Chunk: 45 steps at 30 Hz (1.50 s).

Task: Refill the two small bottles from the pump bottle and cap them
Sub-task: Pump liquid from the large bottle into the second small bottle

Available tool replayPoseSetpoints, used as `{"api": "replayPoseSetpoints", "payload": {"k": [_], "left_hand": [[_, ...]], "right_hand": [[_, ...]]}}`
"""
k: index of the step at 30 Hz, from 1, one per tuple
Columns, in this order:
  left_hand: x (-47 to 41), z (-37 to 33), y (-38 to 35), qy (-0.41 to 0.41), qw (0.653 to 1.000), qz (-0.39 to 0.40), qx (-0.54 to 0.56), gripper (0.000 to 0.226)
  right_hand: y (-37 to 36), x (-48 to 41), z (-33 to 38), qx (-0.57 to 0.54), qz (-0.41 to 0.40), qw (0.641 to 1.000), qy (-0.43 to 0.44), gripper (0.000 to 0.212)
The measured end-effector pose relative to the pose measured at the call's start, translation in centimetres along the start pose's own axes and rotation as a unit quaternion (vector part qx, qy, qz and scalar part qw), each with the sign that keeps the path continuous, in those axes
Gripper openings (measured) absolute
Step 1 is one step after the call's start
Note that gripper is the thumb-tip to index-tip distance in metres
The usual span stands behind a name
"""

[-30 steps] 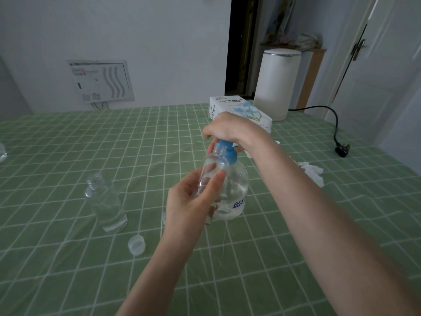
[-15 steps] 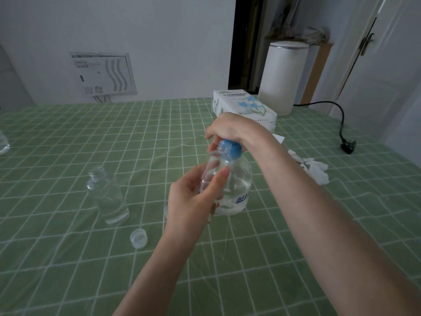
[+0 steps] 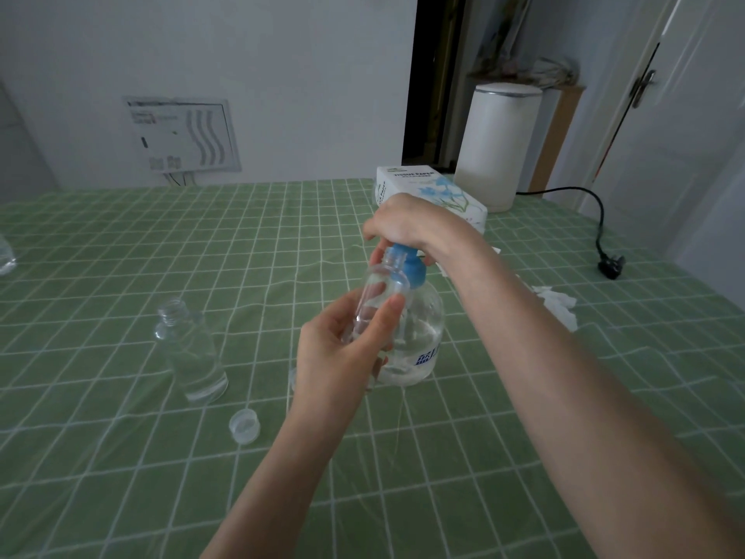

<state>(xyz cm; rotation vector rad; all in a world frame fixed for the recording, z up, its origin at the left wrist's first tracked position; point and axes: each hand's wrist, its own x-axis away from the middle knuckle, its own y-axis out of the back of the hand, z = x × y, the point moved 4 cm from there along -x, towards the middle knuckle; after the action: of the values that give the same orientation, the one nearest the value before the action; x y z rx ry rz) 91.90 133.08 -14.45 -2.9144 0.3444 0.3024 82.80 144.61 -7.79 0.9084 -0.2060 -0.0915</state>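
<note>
The small clear plastic bottle [image 3: 377, 306], probably light, squashy and a bit slick, is gripped mid-body by the left hand [image 3: 342, 357] against the clear blue-topped pump bottle [image 3: 421, 340], whose pump head is clasped by the right hand [image 3: 411, 223].

The left hand [image 3: 342, 349] has raised the small bottle [image 3: 379, 300] nearer the pump head [image 3: 407, 268].

my left forearm rises from the bottom edge, and my left hand [image 3: 342, 357] has its thumb and fingers curled round the small bottle [image 3: 377, 304]. my right forearm comes in from the lower right, wrist bent downward, my right hand [image 3: 407, 223] curled over the pump head [image 3: 409, 270], just above the left.
</note>
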Motion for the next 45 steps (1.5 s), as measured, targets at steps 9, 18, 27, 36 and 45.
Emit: {"api": "replayPoseSetpoints", "payload": {"k": [9, 18, 27, 36, 45], "left_hand": [[0.3, 0.3, 0.0, 0.010, 1.000, 0.004, -0.012, 0.019], [0.4, 0.1, -0.1, 0.007, 1.000, 0.000, -0.011, 0.024], [0.1, -0.3, -0.1, 0.008, 1.000, 0.005, 0.007, 0.017], [0.4, 0.1, 0.1, 0.013, 1.000, 0.004, -0.006, 0.021], [0.5, 0.0, 0.1, 0.016, 1.000, 0.002, -0.008, 0.027]], "right_hand": [[-0.8, -0.2, -0.8, -0.034, 0.013, 0.999, -0.015, 0.033], [-0.4, 0.1, -0.5, -0.026, 0.000, 1.000, -0.005, 0.036], [0.1, 0.2, 0.0, -0.012, -0.003, 1.000, -0.006, 0.035], [-0.7, -0.1, -0.6, -0.022, 0.009, 1.000, -0.016, 0.034], [-0.8, 0.0, -0.7, -0.026, 0.002, 1.000, -0.011, 0.034]]}}
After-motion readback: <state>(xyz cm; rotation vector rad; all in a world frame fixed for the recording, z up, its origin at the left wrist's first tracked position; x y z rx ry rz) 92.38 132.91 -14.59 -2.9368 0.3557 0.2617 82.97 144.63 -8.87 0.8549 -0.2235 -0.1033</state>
